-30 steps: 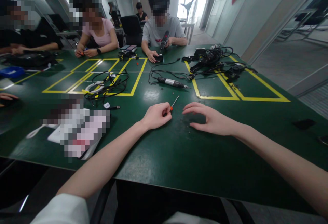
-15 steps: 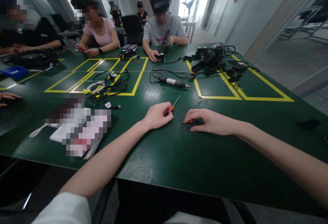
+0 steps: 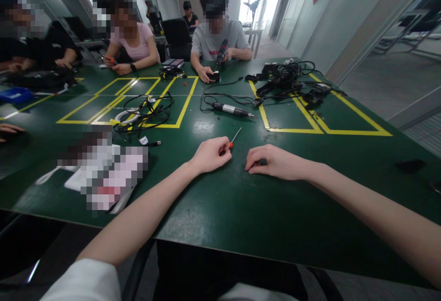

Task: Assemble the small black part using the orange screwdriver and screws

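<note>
My left hand (image 3: 212,155) is closed around a small screwdriver (image 3: 236,138), its orange collar and thin metal shaft poking out past the fingers, tip pointing away from me. Most of its handle is hidden in the fist. To the right, my right hand (image 3: 272,161) rests at the tabletop with thumb and fingertips pinched together. Whatever lies between those fingertips is hidden or too small to name. Beyond both hands lies a black and silver electric screwdriver (image 3: 229,109) with a cord. A few tiny dark pieces (image 3: 234,123) lie on the table between it and my left hand.
Yellow tape frames mark the green table (image 3: 193,209). Tangled black cables (image 3: 285,80) lie at the back right, more cables (image 3: 148,112) at the left. Blurred-out phone-like items (image 3: 120,172) lie by my left forearm. A person (image 3: 220,39) opposite holds a power driver.
My right thumb and fingers have come together over small specks on the table. My left hand keeps its hold on the screwdriver, and the view has shifted slightly.
</note>
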